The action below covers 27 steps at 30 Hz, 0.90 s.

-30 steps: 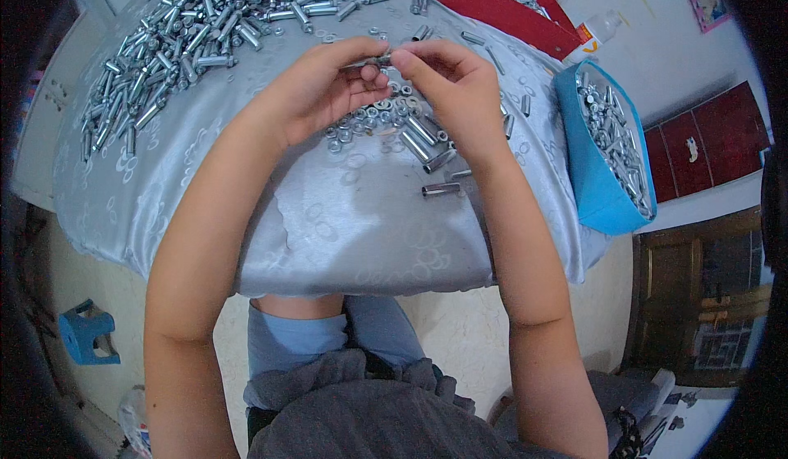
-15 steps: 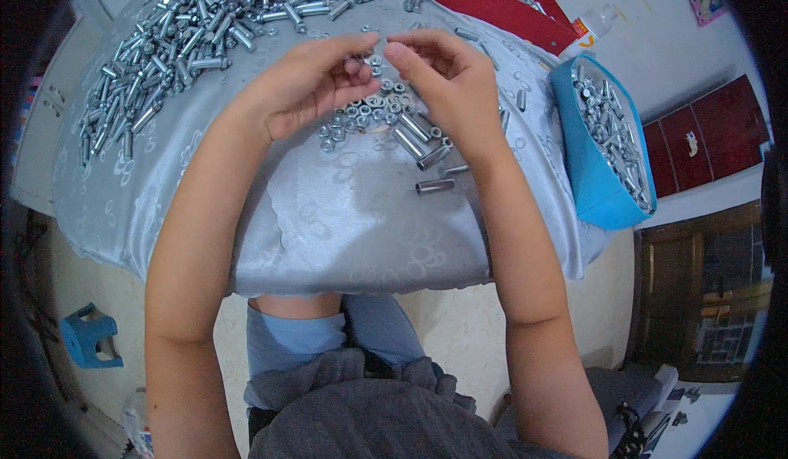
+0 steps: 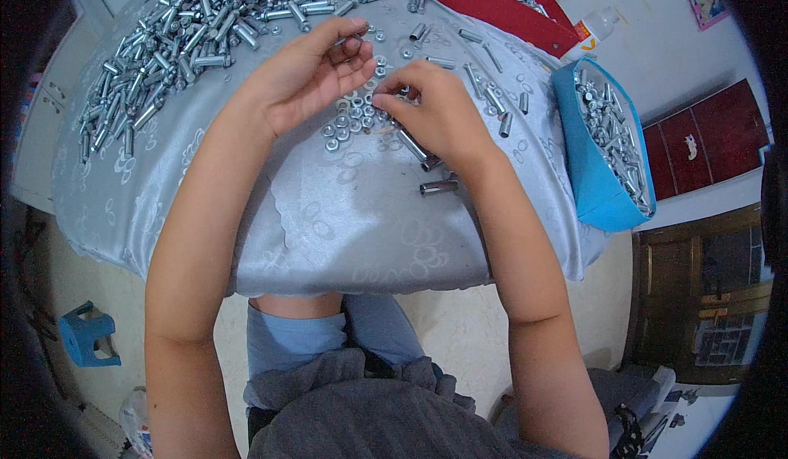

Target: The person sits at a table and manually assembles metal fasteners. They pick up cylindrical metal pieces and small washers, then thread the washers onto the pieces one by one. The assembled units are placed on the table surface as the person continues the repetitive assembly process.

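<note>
My left hand (image 3: 316,73) hovers above the table, palm turned inward. Its thumb and index finger pinch a small dark metal piece whose kind I cannot make out; the other fingers are curled loosely. To its right, my right hand (image 3: 435,110) reaches down into a cluster of hex nuts (image 3: 355,114), thumb and fingertips drawn together at the cluster's edge. Whether a nut is between them is hidden. Beside that hand lie shiny metal sleeves (image 3: 438,186), one partly under the wrist. A few loose nuts (image 3: 380,61) lie between the two hands.
A large heap of bolts with sleeves (image 3: 205,32) covers the table's far left. At the far right stand a red box (image 3: 501,11) and a blue fabric bin (image 3: 574,155), both holding metal parts. A plastic bottle (image 3: 597,24) is behind them. Silvery cloth (image 3: 328,245) covers the table.
My right hand has moved away from the left, down and toward me onto the nuts. The left hand stays nearly in place, its fingers slightly more spread. More loose sleeves show at the right.
</note>
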Available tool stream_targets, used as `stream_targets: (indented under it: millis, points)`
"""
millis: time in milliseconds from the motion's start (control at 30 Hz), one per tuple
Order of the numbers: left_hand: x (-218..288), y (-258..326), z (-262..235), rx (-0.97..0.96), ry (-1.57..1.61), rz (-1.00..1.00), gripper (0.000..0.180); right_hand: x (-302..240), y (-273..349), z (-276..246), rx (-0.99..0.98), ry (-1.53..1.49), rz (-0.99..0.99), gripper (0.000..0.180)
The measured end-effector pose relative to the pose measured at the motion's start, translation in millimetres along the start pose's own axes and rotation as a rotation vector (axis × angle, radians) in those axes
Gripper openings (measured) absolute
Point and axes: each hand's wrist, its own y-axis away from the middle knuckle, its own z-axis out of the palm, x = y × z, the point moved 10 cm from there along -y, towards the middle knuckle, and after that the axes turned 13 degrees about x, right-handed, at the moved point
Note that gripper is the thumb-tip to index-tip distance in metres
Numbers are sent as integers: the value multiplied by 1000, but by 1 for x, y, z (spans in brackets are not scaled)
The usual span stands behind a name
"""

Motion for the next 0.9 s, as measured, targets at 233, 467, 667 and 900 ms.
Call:
stream_targets:
  millis: [233,467,667,900]
  points:
    - [-1,7,2,44,-1,9,20,1,0,2,-8,-94,28,19]
    - [-2,7,3,20,-26,-14,18,3,0,1,-18,-88,74,19]
    - [-3,4,2,-25,-78,-12,15,5,-1,-6,36,-42,76,18]
    - [-7,3,0,11,-80,-43,16,-5,-1,-1,12,-71,-7,18]
